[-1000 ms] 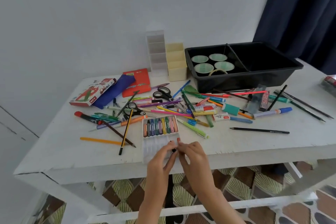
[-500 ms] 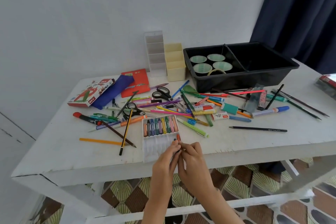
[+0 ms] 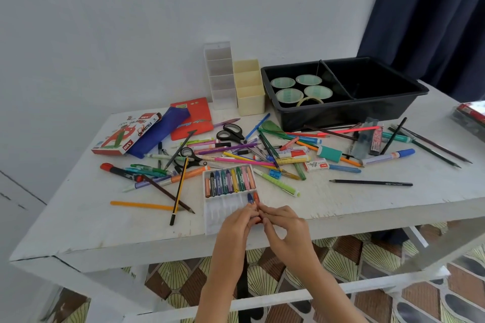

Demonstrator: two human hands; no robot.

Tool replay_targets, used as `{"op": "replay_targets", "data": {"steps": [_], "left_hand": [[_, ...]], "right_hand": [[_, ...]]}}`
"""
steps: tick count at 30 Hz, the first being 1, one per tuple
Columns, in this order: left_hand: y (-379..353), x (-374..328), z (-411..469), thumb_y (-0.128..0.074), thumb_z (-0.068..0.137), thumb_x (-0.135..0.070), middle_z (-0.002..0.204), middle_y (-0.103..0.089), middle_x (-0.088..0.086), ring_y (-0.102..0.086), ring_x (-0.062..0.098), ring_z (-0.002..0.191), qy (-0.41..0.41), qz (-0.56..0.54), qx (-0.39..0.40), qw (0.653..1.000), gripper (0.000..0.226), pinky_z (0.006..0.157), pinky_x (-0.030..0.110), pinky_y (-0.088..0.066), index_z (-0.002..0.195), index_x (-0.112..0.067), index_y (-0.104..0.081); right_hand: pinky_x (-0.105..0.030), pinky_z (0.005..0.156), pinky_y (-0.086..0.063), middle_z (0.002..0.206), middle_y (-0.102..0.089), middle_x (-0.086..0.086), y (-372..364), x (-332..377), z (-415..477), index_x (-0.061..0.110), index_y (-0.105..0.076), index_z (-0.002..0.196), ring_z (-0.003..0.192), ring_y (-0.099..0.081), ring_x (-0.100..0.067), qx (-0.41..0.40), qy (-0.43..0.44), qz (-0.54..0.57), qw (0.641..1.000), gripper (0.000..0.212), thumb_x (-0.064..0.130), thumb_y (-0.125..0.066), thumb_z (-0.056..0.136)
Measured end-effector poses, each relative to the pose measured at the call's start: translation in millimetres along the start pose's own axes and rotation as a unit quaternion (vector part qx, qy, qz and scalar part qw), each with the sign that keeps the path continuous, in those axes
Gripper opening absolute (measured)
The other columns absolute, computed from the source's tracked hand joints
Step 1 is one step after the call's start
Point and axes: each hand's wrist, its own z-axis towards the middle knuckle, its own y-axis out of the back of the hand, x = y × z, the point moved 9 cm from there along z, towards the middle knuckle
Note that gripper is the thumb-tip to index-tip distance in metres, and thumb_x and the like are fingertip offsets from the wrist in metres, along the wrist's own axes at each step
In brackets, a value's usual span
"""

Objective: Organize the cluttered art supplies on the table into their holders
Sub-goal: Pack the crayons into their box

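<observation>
White table (image 3: pixel 105 217) | left hand (image 3: pixel 236 225), right hand (image 3: pixel 286 228) | fingers (image 3: pixel 248 212) pinching crayons (image 3: pixel 256 198)

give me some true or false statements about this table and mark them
1. Tape rolls sit in the black bin's left compartment. True.
2. The crayon tray's far row is empty. False: it is full.
3. The cream holder stands between the clear holder and the bin. True.
4. The black scissors lie in the bin. False: they lie on the table.
5. The left hand and right hand meet by the orange crayon at the tray's near end. True.
</observation>
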Motion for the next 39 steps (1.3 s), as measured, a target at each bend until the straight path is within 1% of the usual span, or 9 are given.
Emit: {"op": "replay_targets", "data": {"steps": [4, 7, 12, 16, 21, 26, 29, 36, 39], "left_hand": [[0, 3, -2, -0.038, 0.096, -0.041, 0.134, -0.051, -0.008, -0.024, 0.003, 0.137, -0.01, 0.115, -0.005, 0.993, 0.04, 0.102, 0.002, -0.018, 0.126, -0.023, -0.057], [9, 4, -1, -0.034, 0.09, -0.058, 0.133, -0.049, -0.003, -0.032, 0.009, 0.132, 0.011, 0.144, -0.025, 0.989, 0.05, 0.098, 0.016, -0.027, 0.126, -0.033, -0.057], [21, -9, 9, -0.063, 0.086, -0.035, 0.107, -0.055, -0.001, -0.044, 0.013, 0.11, 0.007, 0.175, -0.052, 0.983, 0.023, 0.083, 0.02, -0.03, 0.105, -0.025, -0.072], [22, -41, 31, -0.053, 0.085, -0.036, 0.082, -0.064, -0.011, -0.046, 0.003, 0.09, -0.073, 0.195, -0.096, 0.973, 0.025, 0.08, 0.018, -0.03, 0.087, -0.02, -0.073], [-11, -51, 70, -0.046, 0.089, -0.037, 0.089, -0.068, -0.012, -0.051, 0.004, 0.092, -0.058, 0.172, -0.079, 0.98, 0.03, 0.091, 0.013, -0.023, 0.094, -0.02, -0.071], [-65, -64, 107, -0.058, 0.086, -0.005, 0.104, -0.066, 0.0, -0.051, 0.017, 0.101, -0.077, 0.205, -0.004, 0.976, 0.023, 0.089, 0.028, -0.044, 0.107, -0.011, -0.067], [-87, -63, 119, -0.051, 0.088, -0.003, 0.115, -0.061, 0.003, -0.044, 0.017, 0.111, -0.06, 0.233, 0.039, 0.97, 0.028, 0.095, 0.028, -0.039, 0.114, -0.01, -0.062], [-99, -61, 125, -0.068, 0.075, 0.001, 0.096, -0.065, 0.0, -0.052, 0.017, 0.098, -0.05, 0.289, 0.026, 0.956, 0.023, 0.084, 0.026, -0.045, 0.093, -0.013, -0.07], [-99, -66, 122, -0.06, 0.084, -0.003, 0.105, -0.064, 0.001, -0.05, 0.017, 0.104, -0.067, 0.219, 0.014, 0.973, 0.023, 0.088, 0.028, -0.042, 0.105, -0.012, -0.067]], "right_hand": [[-0.015, 0.086, -0.048, 0.104, -0.069, 0.016, 5, -13, 3, 0.022, -0.074, 0.098, 0.101, -0.06, 0.005, -0.006, -0.08, 0.079, 0.994, 0.021, 0.008, -0.064, 0.087], [-0.015, 0.084, -0.05, 0.102, -0.07, 0.016, 6, -13, 6, 0.023, -0.075, 0.096, 0.099, -0.062, 0.004, 0.007, -0.104, 0.105, 0.989, 0.022, 0.007, -0.063, 0.087], [-0.01, 0.072, -0.049, 0.092, -0.071, 0.012, 16, -9, 14, 0.019, -0.075, 0.093, 0.085, -0.064, 0.003, 0.003, -0.103, 0.105, 0.989, 0.021, 0.003, -0.062, 0.087], [-0.012, 0.065, -0.049, 0.08, -0.071, 0.005, 49, -25, 30, 0.013, -0.074, 0.089, 0.073, -0.062, -0.004, -0.085, -0.123, 0.074, 0.986, 0.014, 0.005, -0.062, 0.086], [-0.011, 0.061, -0.045, 0.082, -0.067, 0.0, 84, -46, 57, 0.01, -0.071, 0.096, 0.069, -0.059, -0.01, -0.164, -0.115, -0.054, 0.978, 0.014, 0.005, -0.067, 0.082], [-0.028, 0.075, -0.049, 0.101, -0.053, -0.003, 72, -67, 86, 0.016, -0.062, 0.118, 0.088, -0.053, -0.018, -0.025, -0.083, -0.173, 0.981, 0.035, 0.013, -0.066, 0.084], [-0.022, 0.071, -0.043, 0.099, -0.048, -0.003, 68, -67, 86, 0.016, -0.063, 0.117, 0.093, -0.045, -0.017, 0.014, -0.041, -0.23, 0.972, 0.031, 0.013, -0.061, 0.087], [-0.027, 0.073, -0.049, 0.094, -0.059, -0.004, 86, -77, 83, 0.008, -0.067, 0.102, 0.086, -0.055, -0.019, -0.03, -0.046, -0.171, 0.984, 0.02, 0.004, -0.065, 0.082], [-0.019, 0.066, -0.05, 0.087, -0.058, -0.001, 107, -71, 78, 0.008, -0.067, 0.098, 0.073, -0.056, -0.012, -0.113, -0.054, -0.121, 0.985, 0.024, 0.0, -0.069, 0.076]]}}
